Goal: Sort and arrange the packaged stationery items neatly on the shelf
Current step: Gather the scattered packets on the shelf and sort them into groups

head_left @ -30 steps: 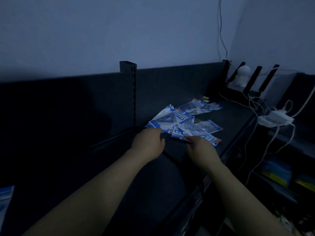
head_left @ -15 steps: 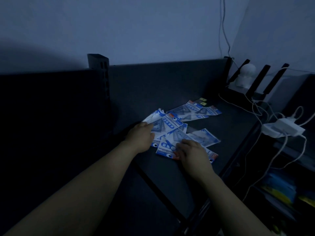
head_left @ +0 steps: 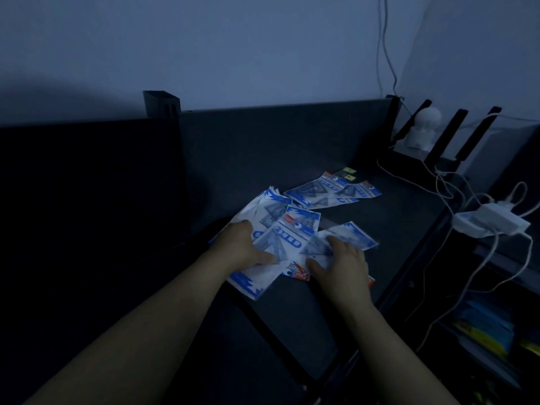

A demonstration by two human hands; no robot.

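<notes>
Several blue-and-white stationery packets (head_left: 287,232) lie in a loose overlapping heap on the dark shelf (head_left: 388,217). My left hand (head_left: 244,247) rests on the heap's left side, fingers spread over the packets. My right hand (head_left: 340,261) lies on the right side with its fingers over a packet (head_left: 350,236), a red-cornered packet (head_left: 295,271) showing beside its thumb. A second small group of packets (head_left: 330,190) lies farther back, apart from both hands. The light is dim, so I cannot see whether any finger pinches a packet.
A dark back panel (head_left: 277,141) and an upright post (head_left: 162,105) bound the shelf behind. At the right stand a router with black antennas (head_left: 450,135), a white round device (head_left: 423,127), a white power strip (head_left: 491,225) and trailing cables. Lower right shelves hold blue and yellow items (head_left: 482,331).
Both hands have moved forward onto the heap and drawn the packets closer together toward me. The camera has shifted right and nearer.
</notes>
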